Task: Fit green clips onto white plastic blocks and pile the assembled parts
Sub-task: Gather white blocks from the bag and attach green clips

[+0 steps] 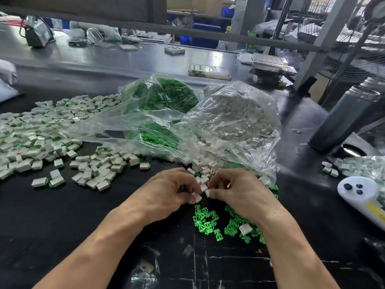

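A black bench (62, 226) carries two clear bags (229, 122); left of them lies a pile of assembled parts (41, 132), near them loose green clips (208, 222), right a dark bottle (341, 117).

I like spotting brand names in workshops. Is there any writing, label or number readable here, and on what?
None can be read.
Yellow sticker on the white plastic handheld device: too blurred.
Green-and-white label on the grey metal post: too small.
White plastic blocks and green plastic clips: no print visible.

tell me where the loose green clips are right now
In the head view the loose green clips lie on the black table just below and right of both hands, in front of the clear bag of white blocks.
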`<state>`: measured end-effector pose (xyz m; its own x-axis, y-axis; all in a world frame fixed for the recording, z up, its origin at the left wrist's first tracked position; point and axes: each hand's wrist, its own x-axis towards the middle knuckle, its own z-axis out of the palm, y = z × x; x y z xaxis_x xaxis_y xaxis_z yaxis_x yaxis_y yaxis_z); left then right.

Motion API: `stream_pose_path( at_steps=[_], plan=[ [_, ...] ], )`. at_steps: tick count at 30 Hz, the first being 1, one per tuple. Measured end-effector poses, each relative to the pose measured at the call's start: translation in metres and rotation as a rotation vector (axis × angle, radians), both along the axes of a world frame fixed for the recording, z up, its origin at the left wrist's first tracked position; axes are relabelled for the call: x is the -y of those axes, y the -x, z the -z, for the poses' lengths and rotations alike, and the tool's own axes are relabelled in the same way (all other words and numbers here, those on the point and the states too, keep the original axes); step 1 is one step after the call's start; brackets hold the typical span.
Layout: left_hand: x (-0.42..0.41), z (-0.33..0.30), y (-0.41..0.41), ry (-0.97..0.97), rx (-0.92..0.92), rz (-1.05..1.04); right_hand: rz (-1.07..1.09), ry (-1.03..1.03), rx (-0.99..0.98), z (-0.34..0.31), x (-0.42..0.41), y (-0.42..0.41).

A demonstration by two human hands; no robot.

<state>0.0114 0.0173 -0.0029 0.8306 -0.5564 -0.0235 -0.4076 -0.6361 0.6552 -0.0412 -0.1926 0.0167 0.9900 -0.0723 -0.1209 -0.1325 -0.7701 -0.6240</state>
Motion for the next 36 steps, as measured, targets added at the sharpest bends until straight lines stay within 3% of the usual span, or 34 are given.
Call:
stream_pose_path(
  at_steps=[7,13,19,36],
  plan=[
    [-0.004,0.006,-0.003,0.08,0.078,-0.156,0.029,-0.031,0.127,0.002,-0.008,-0.003],
    [-0.006,0.009,-0.01,0.16,0.078,-0.275,-0.184,-0.082,-0.063,-0.001,-0.009,0.001],
    [-0.007,0.011,-0.01,0.159,0.035,-0.274,-0.294,0.046,-0.064,-0.002,-0.016,0.001],
    [-0.006,0.009,-0.008,0.183,-0.002,-0.283,-0.326,0.097,-0.035,-0.008,-0.015,0.003]
  ],
)
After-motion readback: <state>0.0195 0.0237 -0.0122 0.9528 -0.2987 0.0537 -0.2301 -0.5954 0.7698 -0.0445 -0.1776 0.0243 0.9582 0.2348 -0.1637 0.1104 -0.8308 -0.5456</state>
